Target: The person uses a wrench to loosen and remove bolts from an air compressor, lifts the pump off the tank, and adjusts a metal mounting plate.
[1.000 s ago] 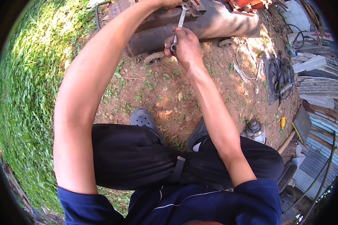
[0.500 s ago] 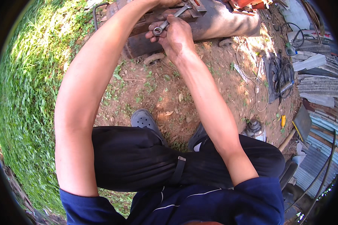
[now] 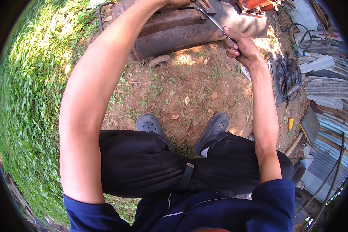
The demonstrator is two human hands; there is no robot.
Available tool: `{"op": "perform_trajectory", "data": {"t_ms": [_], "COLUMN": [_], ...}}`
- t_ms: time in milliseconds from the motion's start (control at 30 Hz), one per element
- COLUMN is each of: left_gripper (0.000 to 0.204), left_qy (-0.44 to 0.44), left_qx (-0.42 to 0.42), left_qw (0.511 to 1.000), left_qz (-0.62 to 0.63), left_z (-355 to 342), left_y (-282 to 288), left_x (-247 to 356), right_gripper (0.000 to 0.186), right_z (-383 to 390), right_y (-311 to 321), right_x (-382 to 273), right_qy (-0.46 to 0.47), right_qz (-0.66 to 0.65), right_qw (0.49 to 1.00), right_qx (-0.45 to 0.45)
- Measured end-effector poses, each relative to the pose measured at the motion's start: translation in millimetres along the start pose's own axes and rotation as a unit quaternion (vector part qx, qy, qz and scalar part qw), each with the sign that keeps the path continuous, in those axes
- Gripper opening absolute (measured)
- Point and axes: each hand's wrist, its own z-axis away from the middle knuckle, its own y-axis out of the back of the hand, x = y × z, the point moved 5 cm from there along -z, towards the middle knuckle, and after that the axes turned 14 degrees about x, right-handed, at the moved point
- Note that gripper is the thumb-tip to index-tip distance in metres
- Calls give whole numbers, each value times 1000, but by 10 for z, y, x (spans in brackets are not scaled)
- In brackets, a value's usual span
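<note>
My right hand (image 3: pixel 241 47) is closed around the near end of a steel wrench (image 3: pixel 214 21). The wrench slants up and left, its far end at a slotted metal bracket (image 3: pixel 205 6) on top of a rusty metal cylinder (image 3: pixel 170 40). My left hand (image 3: pixel 178 2) is beside that far end at the picture's top edge. Most of its fingers are cut off, so whether it holds anything is hidden. A rusty steel bar (image 3: pixel 174 20) runs along the cylinder below my left hand.
Red machinery (image 3: pixel 257 5) sits at the cylinder's right end. A small wheel (image 3: pixel 159 60) shows under it. On the right lie coiled black cables (image 3: pixel 293 79), a yellow-handled tool (image 3: pixel 290 123) and stacked corrugated sheets (image 3: pixel 328 89). Grass (image 3: pixel 31 116) covers the left side.
My right hand has swung right and slightly down with the wrench, whose far end is now at the bracket. My left hand stays near the same place.
</note>
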Motion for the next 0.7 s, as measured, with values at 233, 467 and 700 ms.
{"op": "perform_trajectory", "data": {"t_ms": [233, 467, 700], "left_gripper": [37, 35, 38], "left_qy": [39, 56, -6], "left_qx": [13, 34, 59], "left_qw": [988, 992, 998], "left_qz": [-146, -106, 18], "left_z": [6, -151, -95], "left_y": [97, 44, 115], "left_x": [38, -89, -53], "right_gripper": [28, 21, 26], "right_z": [292, 226, 298], "right_y": [113, 151, -638], "right_x": [43, -17, 157], "right_qy": [2, 30, 0], "right_qz": [101, 96, 28], "right_qw": [992, 993, 998], "right_qx": [-69, -57, -57]}}
